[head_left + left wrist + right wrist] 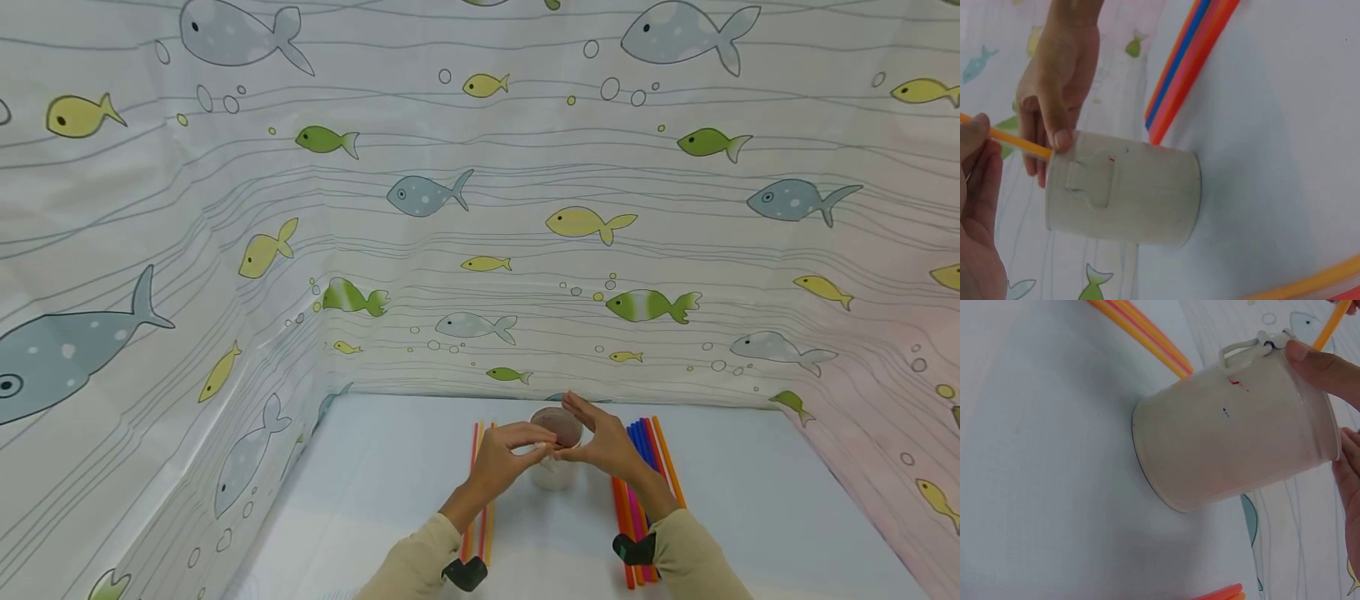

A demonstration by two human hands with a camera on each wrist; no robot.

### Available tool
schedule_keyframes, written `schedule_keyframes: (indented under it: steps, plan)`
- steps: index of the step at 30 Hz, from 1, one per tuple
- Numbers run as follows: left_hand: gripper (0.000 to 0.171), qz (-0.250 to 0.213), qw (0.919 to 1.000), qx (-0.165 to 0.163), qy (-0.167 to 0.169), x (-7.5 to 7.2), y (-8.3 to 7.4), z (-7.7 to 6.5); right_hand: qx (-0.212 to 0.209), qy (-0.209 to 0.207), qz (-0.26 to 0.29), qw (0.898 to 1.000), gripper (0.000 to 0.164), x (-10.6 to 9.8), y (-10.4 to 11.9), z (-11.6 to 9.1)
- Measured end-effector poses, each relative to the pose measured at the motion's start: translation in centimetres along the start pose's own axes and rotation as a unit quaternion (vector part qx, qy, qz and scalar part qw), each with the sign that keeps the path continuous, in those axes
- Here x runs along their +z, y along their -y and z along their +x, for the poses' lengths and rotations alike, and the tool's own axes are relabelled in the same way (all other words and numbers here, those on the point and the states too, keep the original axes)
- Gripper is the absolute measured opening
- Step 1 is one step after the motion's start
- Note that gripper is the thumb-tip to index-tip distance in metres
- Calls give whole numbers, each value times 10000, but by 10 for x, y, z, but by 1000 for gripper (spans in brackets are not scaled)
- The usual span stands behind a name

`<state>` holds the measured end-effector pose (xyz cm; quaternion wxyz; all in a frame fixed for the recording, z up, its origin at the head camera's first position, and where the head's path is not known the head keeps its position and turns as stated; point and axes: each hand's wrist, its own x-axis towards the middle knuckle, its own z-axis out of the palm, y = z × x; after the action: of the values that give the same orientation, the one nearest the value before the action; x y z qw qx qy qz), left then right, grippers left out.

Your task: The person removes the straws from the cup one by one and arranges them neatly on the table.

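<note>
A white can (553, 477) with a wire clasp on its side stands upright on the table between my hands. Its brownish inside shows from above. My left hand (504, 458) pinches a yellow-orange straw (1021, 144) between thumb and fingers, and the straw's far end is right at the can's rim. With thumb and fingers spread across the mouth, my right hand (606, 443) grips the rim from the other side. In the right wrist view its thumb (1329, 369) lies on the upper wall beside the clasp, and the straw (1332, 324) passes close behind it.
Several yellow and red straws (490, 533) lie left of the can, partly under my left forearm. A thicker bundle of orange, pink, red and blue straws (622, 510) lies to the right, beneath my right forearm. Fish-patterned cloth (480, 283) surrounds the white table (765, 492).
</note>
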<state>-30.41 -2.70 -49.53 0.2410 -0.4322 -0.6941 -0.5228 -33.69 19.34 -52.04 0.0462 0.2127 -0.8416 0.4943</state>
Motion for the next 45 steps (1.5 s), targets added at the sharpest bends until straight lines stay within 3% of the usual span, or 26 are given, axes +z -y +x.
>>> schedule_keyframes:
  steps: [4,13,28,45]
  plan:
    - [22,-77,10000,29,-40,-5,-13,6,-8,13,6,10000,108,1,0,1]
    - [18,-533,9975,-391,-243,-16,-26,18,46,40,81,9999,106,-1,1,0]
    - [16,-617,9963,-233,-550,-38,-38,42,121,-4,-35,9999,105,0,-1,-1]
    - [16,-813,9827,-1017,-1319,-78,-40,66,404,52,21,9992,108,-2,2,-1]
